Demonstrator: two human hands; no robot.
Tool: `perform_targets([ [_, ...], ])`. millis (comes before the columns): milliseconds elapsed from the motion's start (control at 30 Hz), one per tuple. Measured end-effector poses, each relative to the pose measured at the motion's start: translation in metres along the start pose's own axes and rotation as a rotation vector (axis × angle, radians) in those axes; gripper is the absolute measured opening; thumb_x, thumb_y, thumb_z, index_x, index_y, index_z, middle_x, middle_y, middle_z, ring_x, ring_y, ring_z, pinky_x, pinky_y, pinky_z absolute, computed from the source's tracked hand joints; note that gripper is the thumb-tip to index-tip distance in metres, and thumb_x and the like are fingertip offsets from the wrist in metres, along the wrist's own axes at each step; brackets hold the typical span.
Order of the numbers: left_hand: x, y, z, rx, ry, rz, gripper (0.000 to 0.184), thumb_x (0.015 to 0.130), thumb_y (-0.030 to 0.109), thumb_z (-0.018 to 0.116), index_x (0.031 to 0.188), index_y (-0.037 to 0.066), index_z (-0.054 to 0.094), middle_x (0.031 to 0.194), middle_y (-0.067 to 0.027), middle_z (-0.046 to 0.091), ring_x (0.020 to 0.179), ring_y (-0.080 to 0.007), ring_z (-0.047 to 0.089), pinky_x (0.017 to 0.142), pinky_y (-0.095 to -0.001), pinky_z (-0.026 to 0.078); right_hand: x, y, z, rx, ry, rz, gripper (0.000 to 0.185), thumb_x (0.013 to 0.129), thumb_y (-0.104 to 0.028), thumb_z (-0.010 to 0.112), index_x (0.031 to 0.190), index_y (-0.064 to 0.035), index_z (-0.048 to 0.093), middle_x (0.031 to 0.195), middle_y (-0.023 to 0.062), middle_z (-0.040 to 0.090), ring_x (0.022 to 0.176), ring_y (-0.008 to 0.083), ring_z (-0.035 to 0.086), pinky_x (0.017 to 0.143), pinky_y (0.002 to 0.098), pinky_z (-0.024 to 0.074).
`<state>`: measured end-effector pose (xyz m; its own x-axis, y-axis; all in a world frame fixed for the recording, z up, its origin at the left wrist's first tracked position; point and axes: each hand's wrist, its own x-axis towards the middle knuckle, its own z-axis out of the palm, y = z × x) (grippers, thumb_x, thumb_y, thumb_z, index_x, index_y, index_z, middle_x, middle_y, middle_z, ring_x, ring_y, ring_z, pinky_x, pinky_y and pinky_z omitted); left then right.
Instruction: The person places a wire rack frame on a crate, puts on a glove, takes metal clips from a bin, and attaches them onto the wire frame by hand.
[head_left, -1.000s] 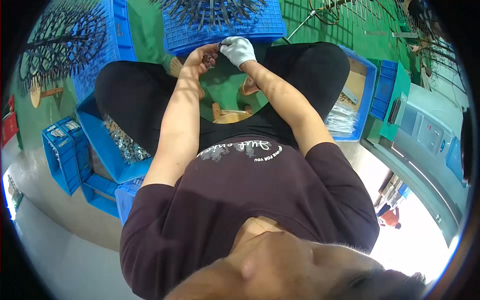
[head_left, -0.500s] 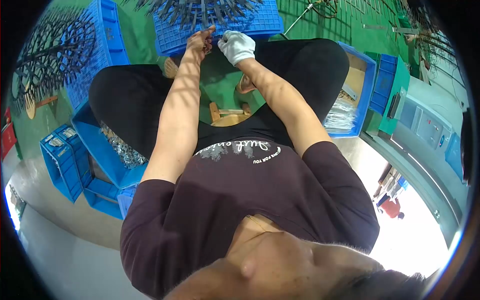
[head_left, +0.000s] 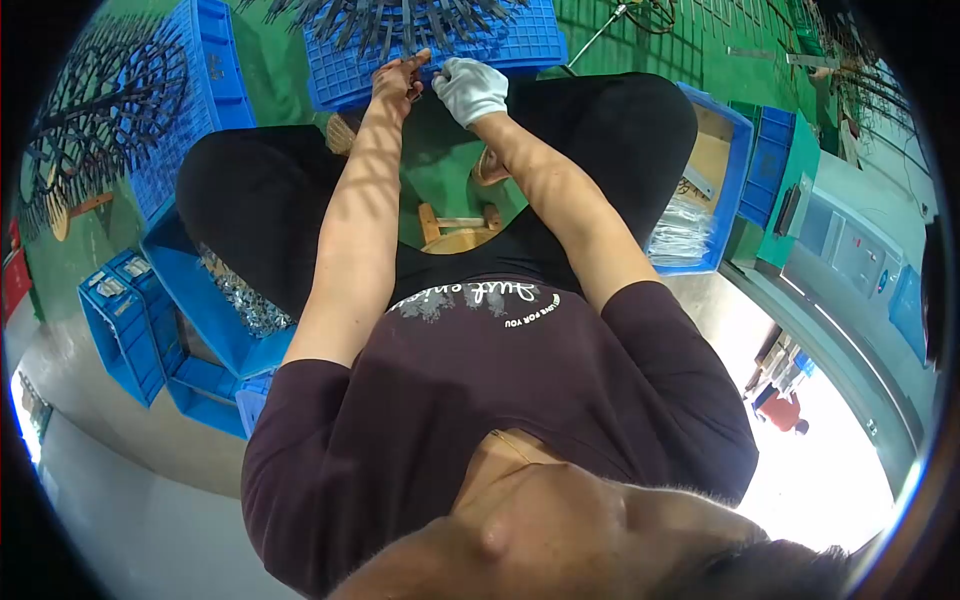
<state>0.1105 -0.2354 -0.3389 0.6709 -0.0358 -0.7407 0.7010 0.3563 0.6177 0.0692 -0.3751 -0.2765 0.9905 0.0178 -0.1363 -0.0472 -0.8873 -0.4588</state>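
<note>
My bare left hand [head_left: 399, 78] is at the near edge of an upturned blue crate [head_left: 345, 80], just below the tips of dark metal strips [head_left: 395, 25]. Its fingers are curled, with one reaching up toward the strips; whatever they grip is too small to make out. Close by on the right, my right hand [head_left: 471, 92] wears a white glove. Its fingertips are pinched together and turned toward the left hand. The dark strips fan out in a dense bunch over the top of the crate.
Another rack of dark strips [head_left: 110, 110] stands at the left beside a blue crate [head_left: 215, 65]. Near my left knee a blue bin [head_left: 190, 250] holds small shiny metal parts. By my right knee, a blue bin [head_left: 745, 150] contains silvery pieces [head_left: 683, 235]. A wooden stool [head_left: 460, 240] shows between my legs.
Both hands have shifted very slightly up and left, keeping nearly the same pose at the crate's edge. Everything else looks the same.
</note>
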Motion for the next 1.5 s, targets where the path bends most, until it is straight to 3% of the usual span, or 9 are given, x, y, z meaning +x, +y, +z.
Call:
perform_targets([
  [700, -0.006, 0.002, 0.008, -0.045, 0.106, 0.005, 0.014, 0.077, 0.013, 0.080, 0.072, 0.005, 0.069, 0.064, -0.0002, 0.057, 0.049, -0.0102, 0.046, 0.040, -0.0229, 0.038, 0.007, -0.008, 0.000, -0.047, -0.030, 0.066, 0.029, 0.084, -0.036, 0.056, 0.081, -0.0098, 0.069, 0.078, 0.0144, 0.068, 0.078, 0.0354, 0.065, 0.072, 0.0445, 0.0507],
  [800, -0.011, 0.001, 0.000, -0.057, -0.033, -0.028, 0.019, 0.083, 0.020, 0.076, 0.091, 0.005, 0.066, 0.064, 0.0023, 0.052, 0.050, -0.0094, 0.046, 0.043, -0.0245, 0.041, 0.006, -0.005, 0.003, -0.043, -0.020, 0.051, 0.028, 0.084, -0.036, 0.058, 0.082, -0.0102, 0.070, 0.080, 0.0137, 0.069, 0.080, 0.0348, 0.066, 0.072, 0.0439, 0.0510],
  [900, -0.006, -0.014, -0.023, -0.165, -0.180, -0.147, 0.023, 0.085, 0.024, 0.074, 0.097, 0.006, 0.065, 0.064, 0.0019, 0.055, 0.049, -0.0097, 0.051, 0.044, -0.0262, 0.044, -0.003, -0.006, -0.001, -0.033, 0.032, 0.033, 0.028, 0.084, -0.036, 0.058, 0.083, -0.0105, 0.070, 0.080, 0.0131, 0.069, 0.081, 0.0346, 0.066, 0.072, 0.0440, 0.0509],
  [933, -0.010, -0.015, -0.028, -0.305, -0.233, -0.271, 0.026, 0.086, 0.026, 0.073, 0.097, 0.004, 0.065, 0.069, -0.0026, 0.061, 0.057, -0.0124, 0.059, 0.049, -0.0286, 0.051, -0.005, -0.008, -0.005, -0.013, -0.021, 0.013, 0.028, 0.083, -0.036, 0.058, 0.085, -0.0112, 0.071, 0.085, 0.0137, 0.069, 0.085, 0.0343, 0.066, 0.075, 0.0434, 0.0511],
  [1033, -0.020, -0.028, -0.028, -0.474, -0.125, -0.291, 0.030, 0.084, 0.029, 0.075, 0.095, 0.002, 0.064, 0.069, -0.0027, 0.060, 0.062, -0.0144, 0.061, 0.048, -0.0262, 0.053, -0.017, -0.020, -0.017, -0.014, -0.209, 0.057, 0.029, 0.083, -0.036, 0.058, 0.087, -0.0115, 0.072, 0.090, 0.0147, 0.070, 0.090, 0.0338, 0.065, 0.079, 0.0426, 0.0511],
  [1167, -0.017, -0.038, -0.033, -0.790, 0.062, -0.265, 0.019, 0.087, 0.018, 0.071, 0.085, 0.002, 0.060, 0.075, -0.0059, 0.061, 0.062, -0.0175, 0.062, 0.048, -0.0291, 0.053, -0.026, -0.021, -0.012, 0.007, -0.377, 0.041, 0.034, 0.081, -0.039, 0.058, 0.087, -0.0093, 0.073, 0.096, 0.0141, 0.070, 0.094, 0.0344, 0.065, 0.082, 0.0408, 0.0508],
  [1333, -0.014, -0.043, -0.039, -0.862, -0.069, -0.154, 0.006, 0.089, 0.007, 0.065, 0.090, 0.004, 0.061, 0.078, -0.0073, 0.061, 0.062, -0.0182, 0.059, 0.050, -0.0319, 0.050, -0.033, -0.023, -0.003, 0.191, -0.345, -0.010, 0.035, 0.080, -0.037, 0.058, 0.079, -0.0051, 0.072, 0.074, 0.0116, 0.070, 0.078, 0.0292, 0.067, 0.077, 0.0377, 0.0515],
  [1433, -0.021, -0.042, -0.038, -0.894, -0.014, -0.086, 0.007, 0.089, 0.005, 0.064, 0.094, 0.000, 0.062, 0.085, -0.0104, 0.061, 0.081, -0.0219, 0.061, 0.067, -0.0355, 0.057, -0.029, -0.027, -0.001, 0.262, -0.391, 0.060, 0.035, 0.078, -0.041, 0.059, 0.078, -0.0093, 0.073, 0.083, 0.0155, 0.069, 0.085, 0.0340, 0.066, 0.080, 0.0406, 0.0511],
  [1500, -0.022, -0.039, -0.047, -0.728, 0.001, -0.103, 0.013, 0.090, 0.018, 0.066, 0.090, 0.004, 0.064, 0.078, -0.0059, 0.062, 0.067, -0.0183, 0.061, 0.055, -0.0312, 0.053, -0.028, -0.030, -0.004, 0.228, -0.336, 0.041, 0.033, 0.078, -0.040, 0.060, 0.081, -0.0098, 0.073, 0.085, 0.0153, 0.070, 0.086, 0.0338, 0.066, 0.080, 0.0409, 0.0511],
])
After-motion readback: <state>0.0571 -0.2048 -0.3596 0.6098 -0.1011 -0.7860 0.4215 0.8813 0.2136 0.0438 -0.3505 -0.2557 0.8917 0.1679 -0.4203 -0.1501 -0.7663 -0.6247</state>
